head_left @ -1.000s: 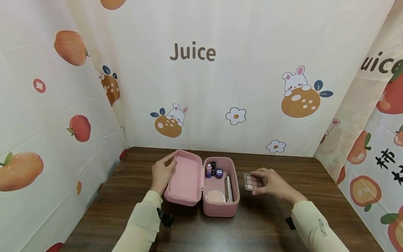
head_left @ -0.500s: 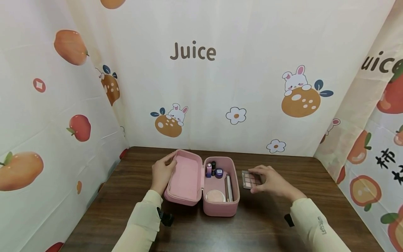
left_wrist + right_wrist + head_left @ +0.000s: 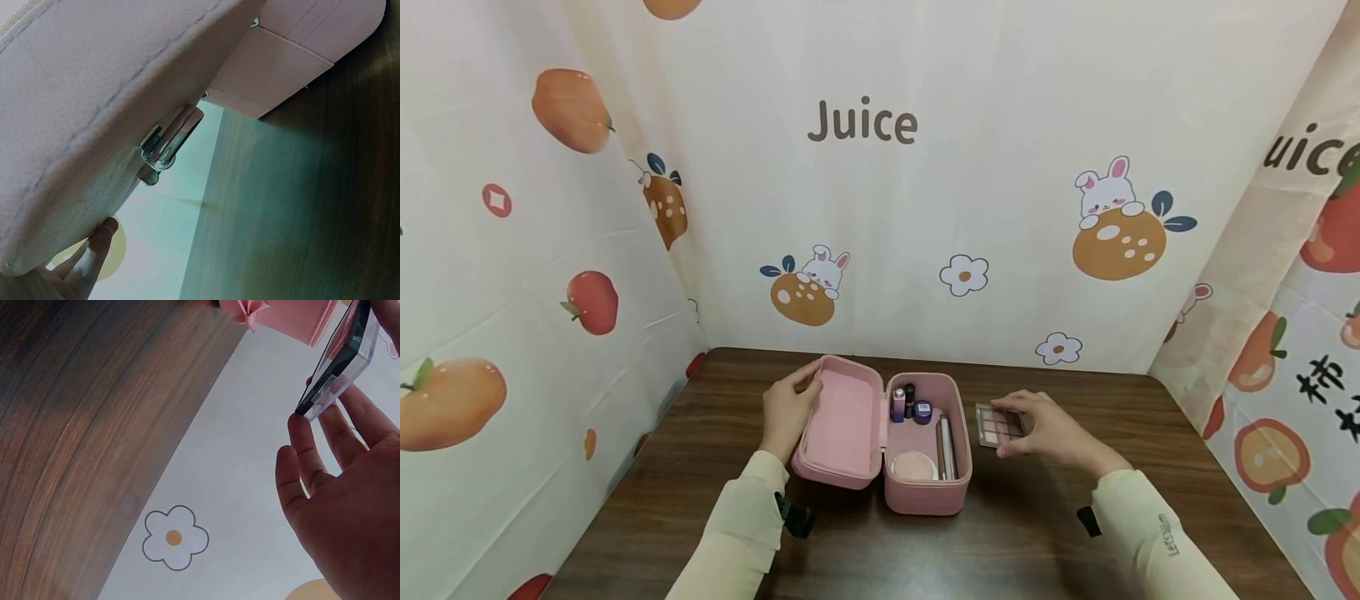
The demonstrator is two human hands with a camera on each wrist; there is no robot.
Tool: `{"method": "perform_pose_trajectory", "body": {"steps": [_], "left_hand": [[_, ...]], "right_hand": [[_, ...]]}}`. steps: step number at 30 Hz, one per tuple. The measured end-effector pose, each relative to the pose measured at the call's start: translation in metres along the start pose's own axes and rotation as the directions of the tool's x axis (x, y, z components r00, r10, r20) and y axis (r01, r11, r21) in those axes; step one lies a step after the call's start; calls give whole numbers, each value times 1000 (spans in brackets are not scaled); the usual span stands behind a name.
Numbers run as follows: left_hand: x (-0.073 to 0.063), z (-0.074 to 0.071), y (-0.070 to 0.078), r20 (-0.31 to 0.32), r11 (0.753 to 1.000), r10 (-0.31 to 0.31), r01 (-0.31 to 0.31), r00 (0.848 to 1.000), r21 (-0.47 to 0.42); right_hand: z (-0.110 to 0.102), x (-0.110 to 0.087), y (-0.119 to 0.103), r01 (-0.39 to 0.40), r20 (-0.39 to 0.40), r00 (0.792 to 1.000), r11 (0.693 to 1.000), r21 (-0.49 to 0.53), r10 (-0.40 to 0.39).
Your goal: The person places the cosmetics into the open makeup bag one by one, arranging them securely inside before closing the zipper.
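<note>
A pink cosmetic case (image 3: 927,500) lies unfolded on the table, its lid (image 3: 844,421) tipped out to the left. My left hand (image 3: 787,412) grips the lid's outer left edge; in the left wrist view a metal clasp (image 3: 167,140) shows on its side. To the right of the case, my right hand (image 3: 1041,429) pinches an eyeshadow palette (image 3: 996,425) with a clear cover between thumb and fingers, beside the case wall. Inside the case sit a purple lipstick tube (image 3: 898,406), a small dark jar (image 3: 922,412), a round compact (image 3: 914,467) and slim pencil-like sticks (image 3: 947,448).
The dark wooden table (image 3: 865,558) ends at a printed curtain (image 3: 895,208) at the back, with more curtain at left and right. A pink bow (image 3: 251,309) hangs on the case's side in the right wrist view.
My right hand has shifted the eyeshadow palette slightly left and up, nearer the case. The left hand keeps its grip on the lid, which has stayed in place.
</note>
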State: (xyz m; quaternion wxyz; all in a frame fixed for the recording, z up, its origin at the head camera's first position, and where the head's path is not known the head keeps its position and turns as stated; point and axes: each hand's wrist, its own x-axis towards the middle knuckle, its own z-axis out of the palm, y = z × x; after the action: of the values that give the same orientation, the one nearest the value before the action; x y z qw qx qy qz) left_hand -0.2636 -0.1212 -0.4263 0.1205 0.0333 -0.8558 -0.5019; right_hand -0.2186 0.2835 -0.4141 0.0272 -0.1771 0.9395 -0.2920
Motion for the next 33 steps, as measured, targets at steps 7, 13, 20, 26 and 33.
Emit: {"method": "perform_pose_trajectory", "body": {"steps": [7,13,20,26,33], "left_hand": [[0,-1,1,11,1000,-13,13,1000,-5],[0,0,1,10,1000,-14,14,1000,-4],[0,1,1,6,1000,-16,16,1000,0],[0,1,-1,8,1000,-27,27,1000,-9],[1,2,-2,2,1000,-27,27,1000,-6]], "right_hand": [[0,5,-4,-36,17,999,999,-3,36],[2,10,-8,-8,16,1000,1000,-12,9],[4,15,-15,11,19,1000,1000,-3,-11],[7,22,-20,21,30,999,1000,3,-21],[11,27,-26,34,37,999,999,20,-34]]}}
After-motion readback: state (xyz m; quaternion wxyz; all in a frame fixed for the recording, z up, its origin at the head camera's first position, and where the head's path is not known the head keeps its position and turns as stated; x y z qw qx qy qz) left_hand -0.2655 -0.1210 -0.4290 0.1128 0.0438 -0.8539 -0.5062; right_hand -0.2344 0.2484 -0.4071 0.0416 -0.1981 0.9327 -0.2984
